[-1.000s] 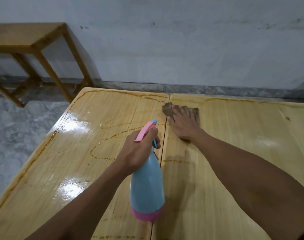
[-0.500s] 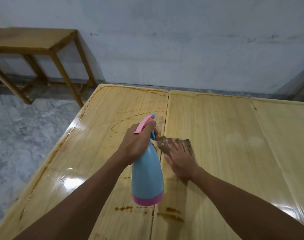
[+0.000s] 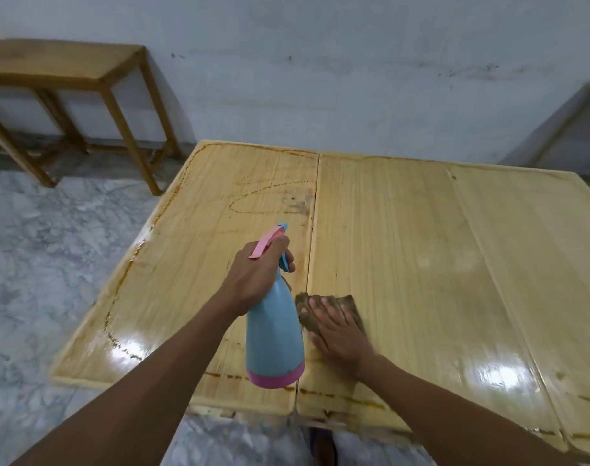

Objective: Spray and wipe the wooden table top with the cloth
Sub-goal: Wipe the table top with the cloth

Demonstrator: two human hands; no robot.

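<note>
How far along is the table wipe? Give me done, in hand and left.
Done: the right panels of the table top look clean and streak-free. In hand: the right hand presses the brown cloth flat beside the centre seam, while the left hand holds the spray bottle above the table. Left: the brown residue lines on the left panel and along the near edge.

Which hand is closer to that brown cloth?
The right hand: it presses flat on the cloth. The left hand is up beside it, gripping the spray bottle.
</note>
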